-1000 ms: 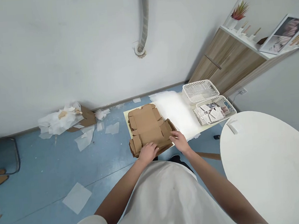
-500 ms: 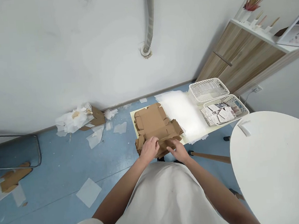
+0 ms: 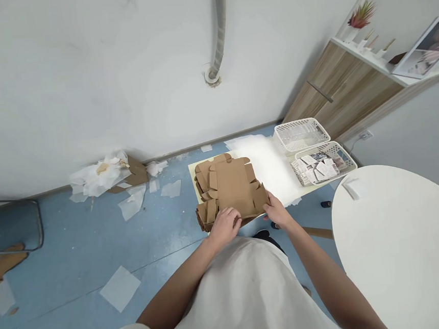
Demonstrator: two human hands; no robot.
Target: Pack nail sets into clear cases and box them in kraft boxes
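A brown flat cardboard box blank [image 3: 233,182] lies tilted on top of more folded cardboard [image 3: 207,212] at the left end of a low pale yellow table [image 3: 191,173]. My left hand [image 3: 226,225] grips its near edge with the fingers curled over the cardboard. At the right near corner, my right hand [image 3: 276,211] pinches the blank, thumb on one side and fingers partly hidden beneath. White sheets [image 3: 271,167] cover the table just right of the cardboard.
Two white baskets stand at the table's right end, one [image 3: 302,134] behind the other [image 3: 325,163], which holds printed cards. A round white table [image 3: 403,240] is at right. Paper scraps [image 3: 120,288] and a brown box [image 3: 137,170] lie on the blue floor.
The top blank has turned and lies flatter, shifted right over the other cardboard. My right hand has moved right to its corner, and my left hand slightly right and down. The view has shifted slightly.
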